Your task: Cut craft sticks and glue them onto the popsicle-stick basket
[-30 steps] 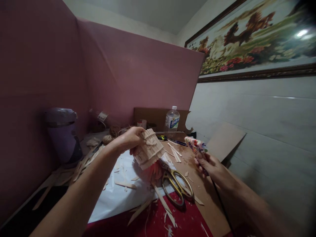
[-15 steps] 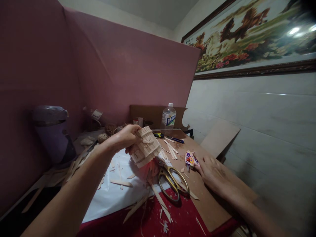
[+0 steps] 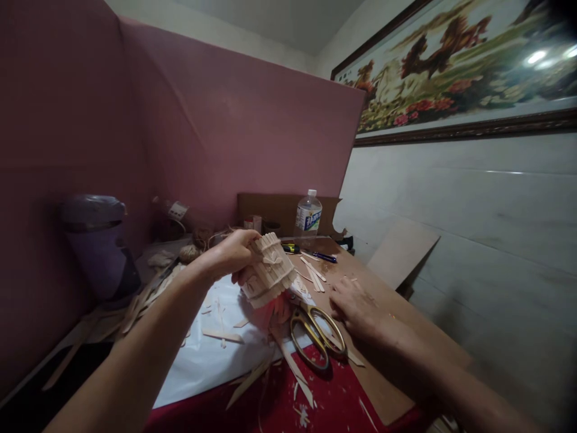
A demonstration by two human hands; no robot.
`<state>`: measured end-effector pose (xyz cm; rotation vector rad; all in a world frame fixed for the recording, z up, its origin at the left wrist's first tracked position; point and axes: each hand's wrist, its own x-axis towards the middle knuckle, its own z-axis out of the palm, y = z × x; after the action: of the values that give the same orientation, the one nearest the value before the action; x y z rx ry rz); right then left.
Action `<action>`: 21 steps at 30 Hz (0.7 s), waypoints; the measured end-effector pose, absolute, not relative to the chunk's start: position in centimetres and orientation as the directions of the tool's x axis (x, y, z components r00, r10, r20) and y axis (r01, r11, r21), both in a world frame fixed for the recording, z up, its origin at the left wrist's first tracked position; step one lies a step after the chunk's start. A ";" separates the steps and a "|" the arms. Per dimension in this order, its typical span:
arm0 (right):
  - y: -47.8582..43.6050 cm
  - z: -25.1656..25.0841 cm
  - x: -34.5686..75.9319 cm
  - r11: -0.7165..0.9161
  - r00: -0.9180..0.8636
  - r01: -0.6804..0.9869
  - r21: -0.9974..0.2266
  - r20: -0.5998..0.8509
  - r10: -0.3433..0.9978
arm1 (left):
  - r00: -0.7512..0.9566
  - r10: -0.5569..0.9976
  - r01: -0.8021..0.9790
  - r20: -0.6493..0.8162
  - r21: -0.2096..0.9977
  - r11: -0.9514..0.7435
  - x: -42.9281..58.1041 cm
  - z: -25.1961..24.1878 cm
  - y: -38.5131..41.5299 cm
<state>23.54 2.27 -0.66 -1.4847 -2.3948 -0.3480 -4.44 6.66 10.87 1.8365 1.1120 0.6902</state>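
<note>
My left hand point(image 3: 234, 255) is closed around a small craft-stick model point(image 3: 269, 270), made of pale slats side by side with cross bands. It is held tilted above the white sheet point(image 3: 189, 361). My right hand point(image 3: 356, 305) is low over the brown board, knuckles up and slightly blurred; its fingertips and whatever lies under them are hidden. Left of it lie large scissors with gold handles point(image 3: 318, 337), their blades partly hidden near the model. A reddish, see-through thing point(image 3: 273, 313) is below the model.
Loose craft sticks point(image 3: 313, 273) and offcuts are scattered about. A plastic bottle point(image 3: 309, 213), a dark pen point(image 3: 323, 257) and a yellow-black tool point(image 3: 290, 248) are at the back. At left stand a purple container point(image 3: 97, 246) and a twine ball point(image 3: 188, 254). Red cloth point(image 3: 329, 403) covers the front.
My right hand has moved left, closer to the scissors. The flower-patterned object seen by its fingers earlier is now out of sight. My left hand and the model have barely moved.
</note>
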 end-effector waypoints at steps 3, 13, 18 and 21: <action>2.0 0.9 22.7 0.407 -0.347 0.911 -0.066 0.412 0.842 | 0.459 0.888 0.416 0.019 0.879 -0.234 -4.5 10.8 6.8; 0.5 6.5 14.7 0.588 -0.256 0.567 -0.576 0.555 0.791 | 0.444 0.896 0.420 0.031 0.875 -0.239 -4.6 10.7 6.8; 2.2 6.3 13.2 0.627 -0.201 0.528 -0.572 0.634 0.747 | 0.445 0.895 0.414 0.037 0.877 -0.243 -4.6 10.7 6.7; 3.0 6.1 12.5 0.618 -0.188 0.465 -0.634 0.611 0.769 | 0.437 0.899 0.417 0.036 0.877 -0.238 -4.6 10.8 6.6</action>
<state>12.50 3.00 6.08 -0.9929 -1.8340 0.3776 -4.61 6.63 10.78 1.8355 1.1212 0.7104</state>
